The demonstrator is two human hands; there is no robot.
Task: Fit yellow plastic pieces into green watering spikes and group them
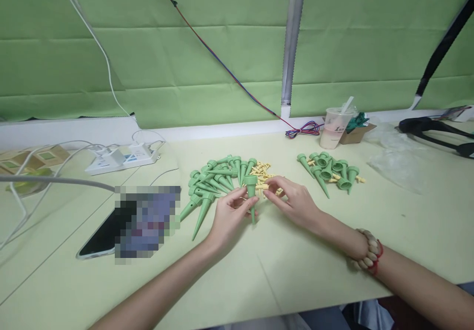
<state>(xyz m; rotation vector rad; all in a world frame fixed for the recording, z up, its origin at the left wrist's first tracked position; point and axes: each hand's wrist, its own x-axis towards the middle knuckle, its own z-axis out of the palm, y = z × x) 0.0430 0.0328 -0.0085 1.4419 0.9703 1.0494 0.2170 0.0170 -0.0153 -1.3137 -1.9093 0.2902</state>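
Left-hand grip (231, 211) pinches one green spike (252, 192) near its wide collar, thumb and fingertips closed round it, so the cone stands upright with its point down toward the worktop (333, 251) and its open mouth turned toward the other hand. Right-hand grip (292, 201) closes finger and thumb on a small yellow piece (263, 187), held just beside the spike's collar, almost touching it; held this way, the two parts face each other between the hands, a little above the worktop, near the middle of the scene.

Far of the hands lies a fan of loose green spikes (211, 182), points mostly toward the near left, and just right of them a heap of yellow pieces (262, 169), both within short reach of either hand. To the far right a separate cluster of spikes (329, 172) lies apart, a few yellow bits showing among them; kept apart like this it looks like a sorted pile.

A beaded bracelet with a red cord (368, 256) sits on the right wrist. A phone (107, 234) lies at the near left, its screen blurred. A power strip (122, 158) and a plastic cup (335, 128) with a straw stand along the far edge. The cup's print is too small to read, and no other writing can be made out
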